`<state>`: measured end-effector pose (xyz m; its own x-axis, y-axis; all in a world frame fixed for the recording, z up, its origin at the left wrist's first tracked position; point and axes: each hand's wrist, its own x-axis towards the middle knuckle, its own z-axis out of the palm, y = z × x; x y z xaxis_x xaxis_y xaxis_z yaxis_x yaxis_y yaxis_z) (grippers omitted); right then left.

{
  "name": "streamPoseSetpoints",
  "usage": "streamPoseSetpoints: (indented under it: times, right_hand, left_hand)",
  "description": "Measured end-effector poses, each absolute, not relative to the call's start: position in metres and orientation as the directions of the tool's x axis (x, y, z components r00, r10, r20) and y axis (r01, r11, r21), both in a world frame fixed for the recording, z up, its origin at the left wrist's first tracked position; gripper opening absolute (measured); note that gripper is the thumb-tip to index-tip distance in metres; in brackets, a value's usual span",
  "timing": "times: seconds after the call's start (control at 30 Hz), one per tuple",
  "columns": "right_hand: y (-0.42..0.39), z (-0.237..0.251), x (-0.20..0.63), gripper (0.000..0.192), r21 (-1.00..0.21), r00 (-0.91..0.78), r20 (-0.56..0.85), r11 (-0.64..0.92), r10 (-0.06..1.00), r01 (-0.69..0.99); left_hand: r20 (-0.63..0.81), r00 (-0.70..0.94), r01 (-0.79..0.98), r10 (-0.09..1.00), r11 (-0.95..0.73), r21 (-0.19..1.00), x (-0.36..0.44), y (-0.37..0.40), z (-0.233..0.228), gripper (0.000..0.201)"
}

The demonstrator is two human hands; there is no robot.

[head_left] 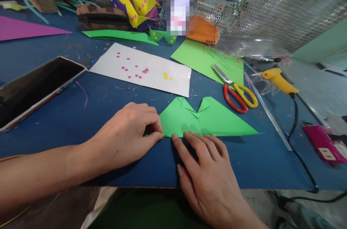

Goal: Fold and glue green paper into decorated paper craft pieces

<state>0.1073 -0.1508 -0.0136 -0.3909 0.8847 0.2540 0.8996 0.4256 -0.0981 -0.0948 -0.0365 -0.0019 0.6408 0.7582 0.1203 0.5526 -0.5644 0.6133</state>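
A folded sheet of green paper (pixel 217 119) lies on the blue table before me, its long straight edge toward me and a notch with small folded flaps at the far side. My left hand (pixel 138 126) pinches its left end between thumb and fingers; that corner is hidden behind the fingers. Fingers stretched out, my right hand (pixel 206 164) rests with its fingertips on the near edge of the paper. Beyond it is a white sheet (pixel 154 82) scattered with small pink and yellow paper pieces. Scissors (pixel 230 83) with red and yellow handles lie to the right, blades partly apart.
A phone (pixel 40 88) lies at left. A yellow glue gun (pixel 280 80) and a pink power strip (pixel 325 146) are at right, joined by black cables. Light green paper (pixel 200 59), a green folded strip (pixel 119 36) and yellow folded shapes (pixel 143 3) sit toward the mesh wall.
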Motion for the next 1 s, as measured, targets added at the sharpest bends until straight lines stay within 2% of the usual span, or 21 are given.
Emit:
streamPoseSetpoints:
  times: [0.3, 0.63, 0.8, 1.0]
  right_hand:
    - [-0.153, -0.012, 0.107, 0.051, -0.072, -0.402, 0.180, 0.420, 0.898, 0.905]
    - [-0.152, -0.013, 0.099, 0.048, -0.069, -0.381, 0.233, 0.406, 0.895, 0.911]
    - [-0.152, -0.014, 0.098, 0.047, -0.066, -0.448, 0.268, 0.481, 0.853, 0.874]
    - [-0.152, -0.013, 0.094, 0.049, -0.084, -0.441, 0.240, 0.471, 0.865, 0.878]
  left_hand:
    - [0.042, 0.649, 0.594, 0.759, -0.541, 0.595, -0.093, -0.034, 0.004, 0.019]
    - [0.019, 0.646, 0.610, 0.763, -0.531, 0.588, -0.095, -0.033, 0.007, 0.018]
    - [0.024, 0.645, 0.615, 0.764, -0.538, 0.576, -0.095, -0.032, 0.007, 0.018]
    - [0.013, 0.644, 0.619, 0.765, -0.531, 0.579, -0.095, -0.033, 0.008, 0.019]
